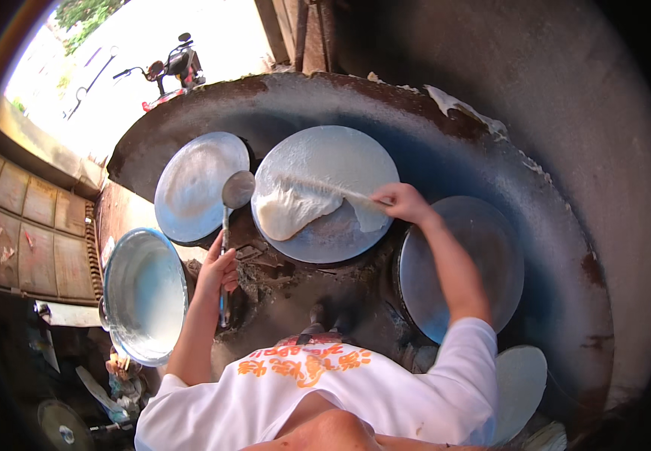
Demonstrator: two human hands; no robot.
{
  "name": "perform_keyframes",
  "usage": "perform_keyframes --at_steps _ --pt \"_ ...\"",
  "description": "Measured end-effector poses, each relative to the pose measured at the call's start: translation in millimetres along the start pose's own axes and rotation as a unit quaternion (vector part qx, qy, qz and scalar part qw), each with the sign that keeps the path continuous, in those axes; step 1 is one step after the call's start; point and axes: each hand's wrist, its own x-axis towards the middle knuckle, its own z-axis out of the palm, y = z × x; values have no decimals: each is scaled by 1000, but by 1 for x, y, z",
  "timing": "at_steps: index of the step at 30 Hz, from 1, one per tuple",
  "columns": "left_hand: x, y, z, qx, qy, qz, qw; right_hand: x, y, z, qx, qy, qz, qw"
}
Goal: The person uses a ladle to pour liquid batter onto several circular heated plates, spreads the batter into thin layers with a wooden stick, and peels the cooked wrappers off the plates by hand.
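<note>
My right hand (404, 203) grips a thin stick (325, 186) that lies across the middle round steaming pan (340, 146). A thin white sheet of cooked batter (292, 210) hangs draped over the stick, partly lifted off the pan. My left hand (216, 270) holds the long handle of a metal ladle (237, 189), whose bowl rests between the middle pan and the left round pan (194, 184). A large metal basin of white batter (145, 293) stands just left of my left hand.
A third round pan (483, 255) sits under my right forearm. All pans are set in a big dark round stove top (536, 195). A pale round lid or sheet (521, 383) lies at lower right. A motorbike (168, 71) stands outside, far left.
</note>
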Motion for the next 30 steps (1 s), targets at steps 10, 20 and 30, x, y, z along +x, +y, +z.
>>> perform_keyframes --at_steps 10,20,30 --pt "-8 -21 25 4 -58 -25 998 -30 -21 46 -188 187 -38 964" --pt "-66 74 -47 -130 -293 156 934 -2 -127 279 312 398 159 848" --pt "-112 105 -126 -73 -274 139 949 123 -127 467 549 517 123 646"
